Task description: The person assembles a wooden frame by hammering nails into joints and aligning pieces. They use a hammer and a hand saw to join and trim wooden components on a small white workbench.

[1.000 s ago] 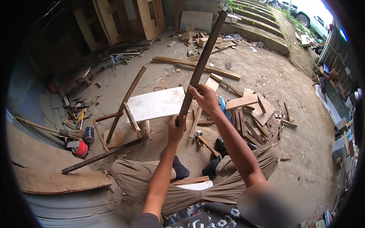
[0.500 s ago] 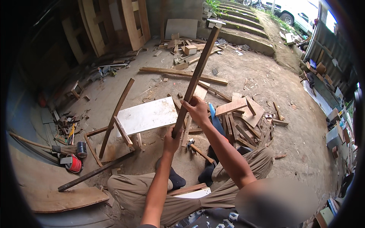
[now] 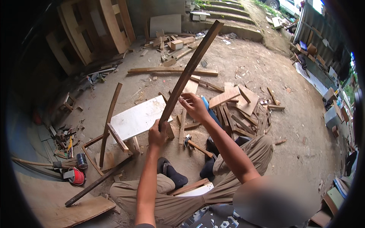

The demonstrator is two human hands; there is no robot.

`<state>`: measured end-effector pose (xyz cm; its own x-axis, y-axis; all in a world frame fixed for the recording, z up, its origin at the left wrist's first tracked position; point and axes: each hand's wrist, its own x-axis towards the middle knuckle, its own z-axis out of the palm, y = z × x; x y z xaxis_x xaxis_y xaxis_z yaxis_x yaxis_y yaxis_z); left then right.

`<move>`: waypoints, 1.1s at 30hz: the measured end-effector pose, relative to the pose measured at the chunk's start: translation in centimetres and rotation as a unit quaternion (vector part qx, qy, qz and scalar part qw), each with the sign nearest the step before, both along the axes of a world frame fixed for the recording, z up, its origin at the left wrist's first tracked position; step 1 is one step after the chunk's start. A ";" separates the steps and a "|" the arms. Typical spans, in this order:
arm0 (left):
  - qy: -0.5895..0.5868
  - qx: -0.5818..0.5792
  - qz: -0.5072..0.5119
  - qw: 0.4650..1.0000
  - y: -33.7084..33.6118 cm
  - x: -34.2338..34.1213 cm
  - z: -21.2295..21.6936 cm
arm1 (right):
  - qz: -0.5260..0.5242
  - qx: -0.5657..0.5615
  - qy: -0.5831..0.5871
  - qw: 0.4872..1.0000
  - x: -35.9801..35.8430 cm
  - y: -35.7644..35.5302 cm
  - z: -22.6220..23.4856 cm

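A long dark wooden batten (image 3: 192, 68) slants up and away in front of me, its far end raised toward the steps. My left hand (image 3: 157, 133) is wrapped round its near end. Beside its middle, my right hand (image 3: 194, 108) has loosely bent, parted fingers; the fingertips are at the batten's right side, and whether they touch it I cannot tell. Below the hands, a claw hammer (image 3: 199, 146) with a wooden handle lies on the ground by my feet. A white board (image 3: 138, 117) with wooden legs or frame pieces stands left of the batten.
Scrap wood (image 3: 243, 114) is heaped to the right, with a blue handsaw-like piece (image 3: 207, 106) beside it. At the left lie a brush (image 3: 68, 163), a dark can (image 3: 81, 161) and a red container (image 3: 78, 176). Concrete steps (image 3: 224, 15) rise at the back.
My right hand has loosened from the batten and its fingers have parted. The left hand, still holding the near end, has shifted left with the batten. The view has turned slightly.
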<state>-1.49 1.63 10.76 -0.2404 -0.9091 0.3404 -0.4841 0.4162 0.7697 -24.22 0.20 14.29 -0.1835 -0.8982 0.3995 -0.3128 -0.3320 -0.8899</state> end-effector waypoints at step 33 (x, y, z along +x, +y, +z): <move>-0.368 0.115 0.058 0.921 4.4 3.0 -13.9 | -0.371 0.353 0.291 0.808 -14.6 13.5 -26.3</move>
